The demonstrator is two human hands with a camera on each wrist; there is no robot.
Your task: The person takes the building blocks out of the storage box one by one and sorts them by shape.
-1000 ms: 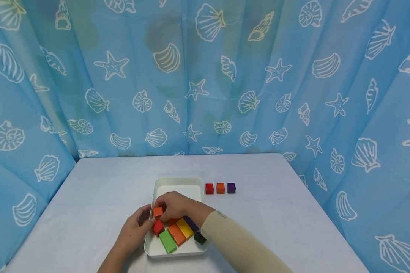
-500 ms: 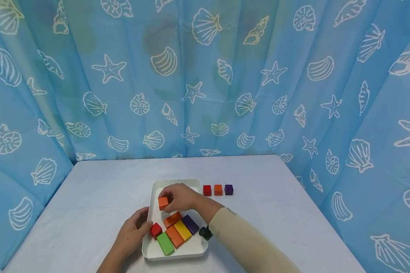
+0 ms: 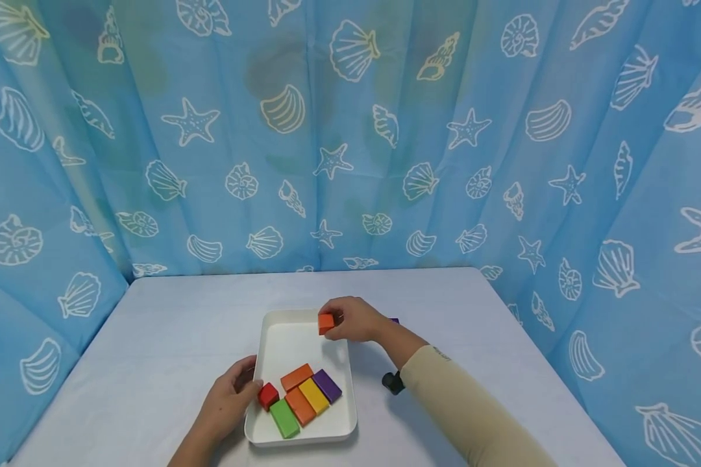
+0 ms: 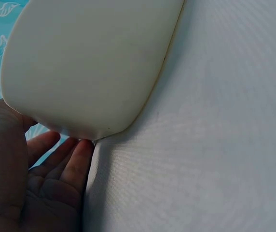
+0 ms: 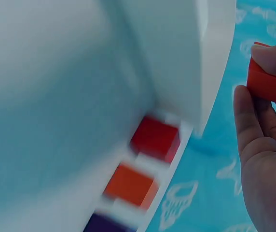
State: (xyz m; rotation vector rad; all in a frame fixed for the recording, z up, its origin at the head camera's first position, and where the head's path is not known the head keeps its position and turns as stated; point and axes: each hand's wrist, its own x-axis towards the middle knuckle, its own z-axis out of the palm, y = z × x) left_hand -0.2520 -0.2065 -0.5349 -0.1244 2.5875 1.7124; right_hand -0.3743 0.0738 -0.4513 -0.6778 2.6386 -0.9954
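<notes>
Between thumb and fingers my right hand (image 3: 359, 318) pinches an orange cube (image 3: 326, 324), held above the upper right corner of a white tray (image 3: 295, 344). The right wrist view shows this orange cube (image 5: 266, 84) at the fingertips. My left hand (image 3: 224, 402) grips the tray's left side, thumb over the rim and fingers against the outer wall (image 4: 89, 72). Inside the tray a red cube (image 3: 268, 396) lies by the left thumb. Beside it are green (image 3: 284, 418), orange (image 3: 300, 407), yellow (image 3: 313, 395) and purple (image 3: 327, 386) blocks, with another orange block (image 3: 296, 377) behind.
To the tray's right stands a row of a red cube (image 5: 155, 139), an orange cube (image 5: 130, 185) and a purple cube (image 5: 106, 224); in the head view the right hand mostly covers it. A blue shell-patterned curtain (image 3: 350, 130) surrounds the white table (image 3: 181, 324).
My right hand has lifted the orange cube from beside the red cube in the tray and carried it up and to the right. The left hand stays at the tray's side.
</notes>
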